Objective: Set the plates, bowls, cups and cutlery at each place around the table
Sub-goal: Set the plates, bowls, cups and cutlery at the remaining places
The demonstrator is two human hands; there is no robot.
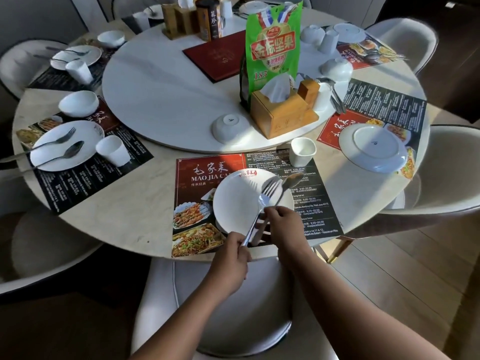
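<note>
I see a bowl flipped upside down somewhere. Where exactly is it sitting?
The upturned bowl sits on the near edge of the white turntable, just left of the wooden tissue box and beyond the near plate.

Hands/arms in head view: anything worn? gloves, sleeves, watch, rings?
Nothing worn that shows. The left hand and right hand are bare, no gloves. Both forearms are uncovered all the way to the bottom edge of the frame, so no sleeve is in view. No watch, bracelet or ring visible on either wrist or on the fingers.
</note>
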